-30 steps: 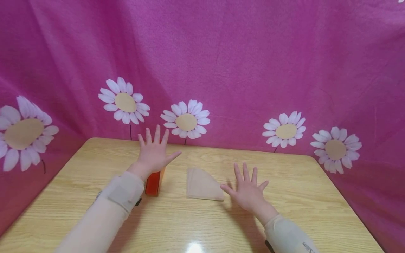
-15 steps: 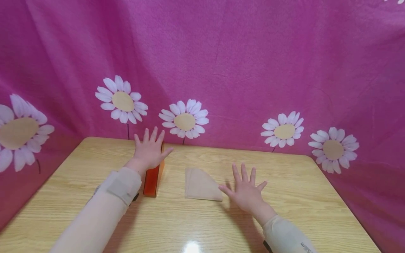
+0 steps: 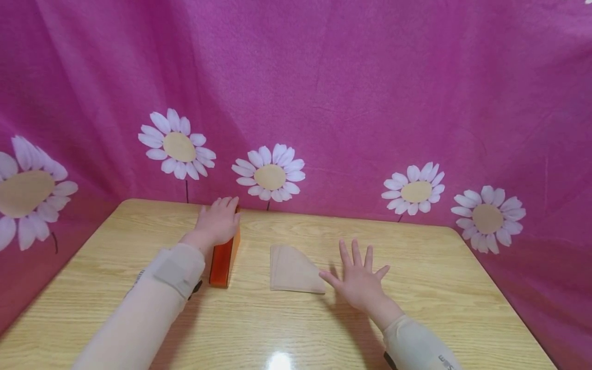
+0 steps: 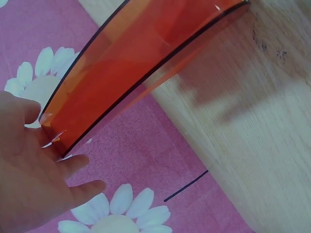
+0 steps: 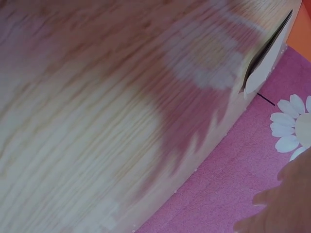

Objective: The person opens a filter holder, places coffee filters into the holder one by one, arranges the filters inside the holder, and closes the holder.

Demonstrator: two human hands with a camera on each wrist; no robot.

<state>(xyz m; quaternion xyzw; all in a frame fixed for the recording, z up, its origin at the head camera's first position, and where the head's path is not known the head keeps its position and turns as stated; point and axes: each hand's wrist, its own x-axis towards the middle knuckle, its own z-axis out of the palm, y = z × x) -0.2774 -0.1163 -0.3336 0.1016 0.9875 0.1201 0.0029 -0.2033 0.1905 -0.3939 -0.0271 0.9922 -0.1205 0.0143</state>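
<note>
One orange holder [image 3: 221, 267], far end gripped under left hand [image 3: 215, 224], right hand [image 3: 361, 284] spread wide, just beside tan sheets [image 3: 296, 272]

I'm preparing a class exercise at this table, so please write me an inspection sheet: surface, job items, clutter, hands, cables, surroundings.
Surface: wooden table with light grain; bright glare toward the front.
Job items: orange translucent piece standing on the table; tan fan-shaped papers lying to its right, overlapping, count unclear.
Clutter: nothing seen.
Hands: left hand curls round the orange piece's far end; right hand, fingers spread, beside the papers, holding nothing.
Cables: nothing seen.
Surroundings: magenta cloth with white daisies, behind and along both sides.
</note>
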